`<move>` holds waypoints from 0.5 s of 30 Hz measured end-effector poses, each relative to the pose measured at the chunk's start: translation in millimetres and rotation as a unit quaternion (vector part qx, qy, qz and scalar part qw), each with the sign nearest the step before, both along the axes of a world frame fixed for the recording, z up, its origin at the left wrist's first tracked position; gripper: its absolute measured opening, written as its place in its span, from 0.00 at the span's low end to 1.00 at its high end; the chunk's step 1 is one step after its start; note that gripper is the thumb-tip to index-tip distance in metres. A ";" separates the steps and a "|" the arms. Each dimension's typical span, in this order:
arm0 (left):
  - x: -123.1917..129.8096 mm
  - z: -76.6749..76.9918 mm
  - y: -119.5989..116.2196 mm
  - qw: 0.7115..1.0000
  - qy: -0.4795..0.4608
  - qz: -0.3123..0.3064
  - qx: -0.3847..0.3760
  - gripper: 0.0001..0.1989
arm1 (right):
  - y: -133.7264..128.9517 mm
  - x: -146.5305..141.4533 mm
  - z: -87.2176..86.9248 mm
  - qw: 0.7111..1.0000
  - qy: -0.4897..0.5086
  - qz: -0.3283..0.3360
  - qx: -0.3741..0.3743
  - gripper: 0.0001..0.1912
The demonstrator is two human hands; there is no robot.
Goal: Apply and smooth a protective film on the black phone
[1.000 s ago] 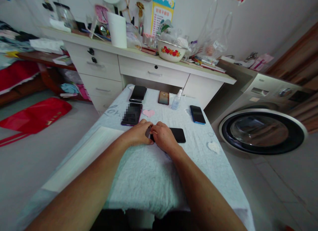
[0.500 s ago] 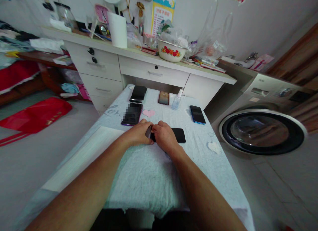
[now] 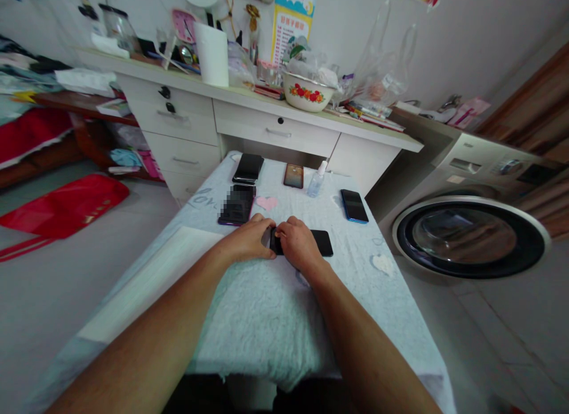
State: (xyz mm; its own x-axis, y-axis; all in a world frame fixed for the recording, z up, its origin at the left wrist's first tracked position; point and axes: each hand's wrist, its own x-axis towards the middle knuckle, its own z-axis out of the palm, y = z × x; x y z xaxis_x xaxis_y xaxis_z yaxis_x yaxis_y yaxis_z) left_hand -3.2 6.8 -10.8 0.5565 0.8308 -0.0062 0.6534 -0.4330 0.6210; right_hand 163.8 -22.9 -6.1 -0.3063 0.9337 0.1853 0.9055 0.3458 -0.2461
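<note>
A black smartphone (image 3: 323, 242) lies flat and crosswise on the cloth-covered table, screen up. My left hand (image 3: 252, 239) grips its left end, thumb at the near edge and fingers at the far edge. Over the screen, just right of that end, my right hand (image 3: 299, 243) rests with its fingers curled and closed; whatever they pinch, if anything, is hidden. The middle of the phone is covered by this hand. Beyond my left hand lies another dark phone (image 3: 242, 205) with a purple-red edge, partly pixelated. A pink heart (image 3: 267, 203) shows on the cloth nearby.
Farther back are stacked dark phones (image 3: 248, 168), a brown-screened phone (image 3: 294, 175) and a clear spray bottle (image 3: 317, 180). A blue-edged phone (image 3: 354, 206) lies right. A white sheet (image 3: 155, 283) is under my left forearm. A washing machine (image 3: 471, 194) stands right, a drawer desk (image 3: 253, 120) behind.
My right hand has shifted slightly right along the phone, baring a little more of its left end. My left hand and the phone stay nearly in place.
</note>
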 end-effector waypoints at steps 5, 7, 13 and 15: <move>-0.4 -2.2 1.3 1.000 0.001 -0.005 0.005 0.33 | -1.5 -1.7 -1.1 0.999 0.029 0.025 0.002 0.12; -0.2 -1.6 1.2 1.000 0.006 -0.005 0.005 0.32 | -2.9 -3.2 0.3 0.999 0.038 0.036 -0.004 0.12; 0.8 2.7 -1.7 1.000 0.006 0.001 -0.006 0.30 | -6.8 -6.1 6.5 0.996 0.048 0.070 -0.016 0.12; 0.8 3.5 -2.3 1.000 0.006 0.001 -0.006 0.30 | -6.9 -6.1 6.7 0.997 0.040 0.072 -0.011 0.11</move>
